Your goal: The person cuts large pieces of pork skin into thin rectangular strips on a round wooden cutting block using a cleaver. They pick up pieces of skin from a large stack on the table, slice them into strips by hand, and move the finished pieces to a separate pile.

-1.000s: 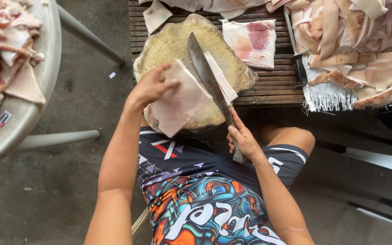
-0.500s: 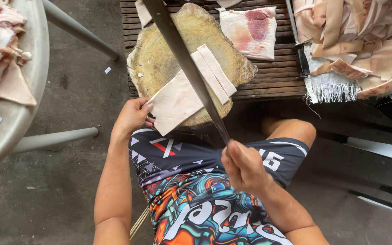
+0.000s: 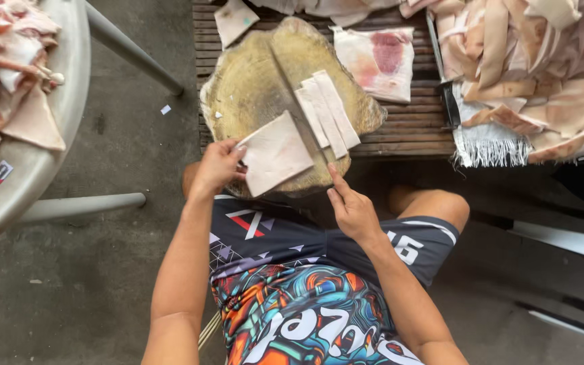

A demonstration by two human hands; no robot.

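Observation:
A round wooden chopping block [image 3: 251,81] lies on a slatted wooden platform [image 3: 407,128]. On it rests a pale slab of pork skin [image 3: 275,152], with my left hand [image 3: 216,165] pressing its left edge. Three cut strips [image 3: 329,111] lie just right of the slab. My right hand [image 3: 351,206] grips the handle of a long cleaver [image 3: 299,101], whose blade lies down on the block between the slab and the strips.
A large heap of pork skin pieces [image 3: 542,67] fills the platform's right side, on a white fringed cloth [image 3: 488,145]. Another meaty piece [image 3: 380,61] lies behind the block. A round grey table [image 3: 42,162] with more meat stands to the left.
The cleaver was raised high half a second ago and has come down onto the block, splitting a third strip off the slab. My left hand slid back onto the slab's edge.

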